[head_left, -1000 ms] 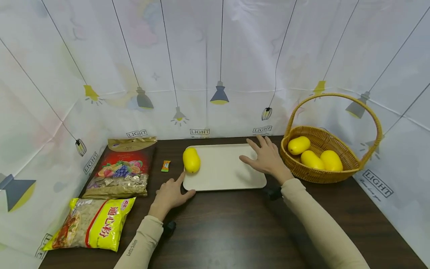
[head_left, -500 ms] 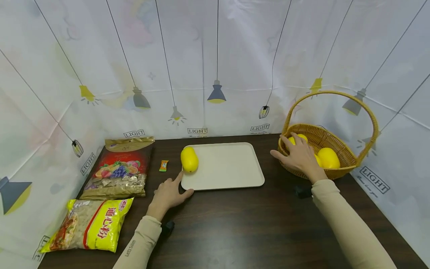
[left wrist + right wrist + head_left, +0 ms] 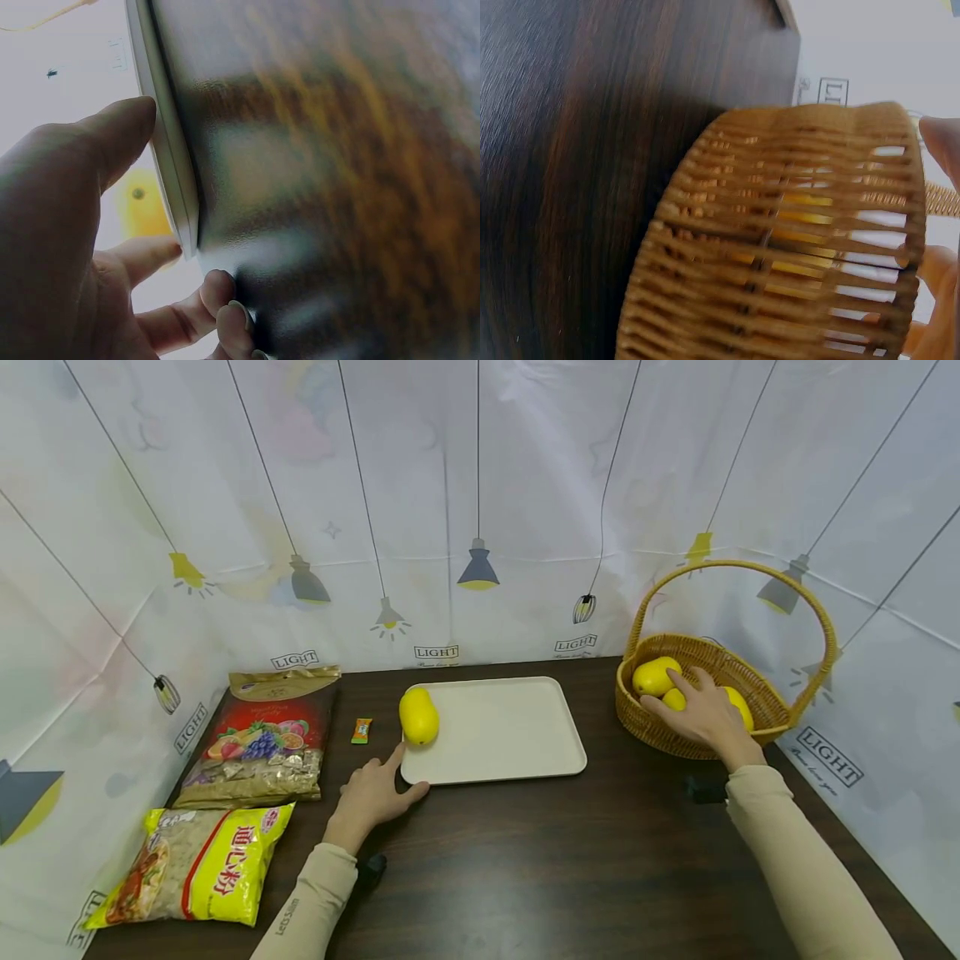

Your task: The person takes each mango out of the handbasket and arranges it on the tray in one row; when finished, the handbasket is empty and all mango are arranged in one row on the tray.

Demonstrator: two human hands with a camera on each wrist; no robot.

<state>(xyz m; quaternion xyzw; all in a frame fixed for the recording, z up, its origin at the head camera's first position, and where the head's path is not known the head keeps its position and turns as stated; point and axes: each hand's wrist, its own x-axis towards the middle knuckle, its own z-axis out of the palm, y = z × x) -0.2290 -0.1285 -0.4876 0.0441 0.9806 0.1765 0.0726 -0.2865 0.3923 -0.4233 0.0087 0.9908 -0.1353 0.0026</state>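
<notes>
A cream rectangular tray (image 3: 506, 731) lies on the dark table, with a yellow mango (image 3: 418, 716) on its left end. My left hand (image 3: 372, 795) rests at the tray's near left corner; in the left wrist view its thumb (image 3: 124, 135) and index finger touch the rim. At the right, my right hand (image 3: 708, 714) reaches over the rim of a wicker basket (image 3: 637, 720), fingers spread above the fruit. Inside are a mango (image 3: 656, 677) at the left and two others partly covered by the hand. Through the weave, the right wrist view shows yellow fruit (image 3: 802, 232).
At the left lie a red and gold fruit-candy bag (image 3: 262, 739) and a yellow pasta bag (image 3: 198, 864). One small orange-green wrapped candy (image 3: 362, 731) sits left of the tray. The basket's tall handle (image 3: 731, 565) arches above it. A printed curtain (image 3: 525, 485) stands behind the table.
My right hand has moved right from above the tray's right end to over the basket and into its opening. My left hand has stayed at the tray corner. The view has shifted slightly.
</notes>
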